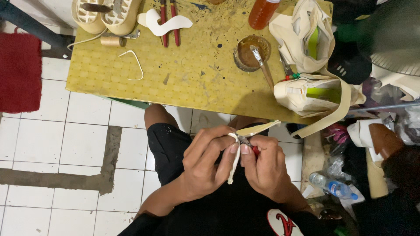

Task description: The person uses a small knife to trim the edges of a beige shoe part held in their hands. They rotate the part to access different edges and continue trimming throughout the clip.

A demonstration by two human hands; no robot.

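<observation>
While both hands pinch it, cream strip (235, 164) hangs between left hand (205, 164) and right hand (264, 168).

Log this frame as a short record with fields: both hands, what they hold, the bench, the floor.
left hand: left hand pinches a cream strip
right hand: right hand holds a red-handled tool against the strip
bench: yellow table with a glue pot, brush, red-handled pliers, cream shoe uppers
floor: white tiles

Matt cream leather strip (234, 164), stained yellow textured tabletop (183, 74), glossy white floor tiles (83, 144).
</observation>
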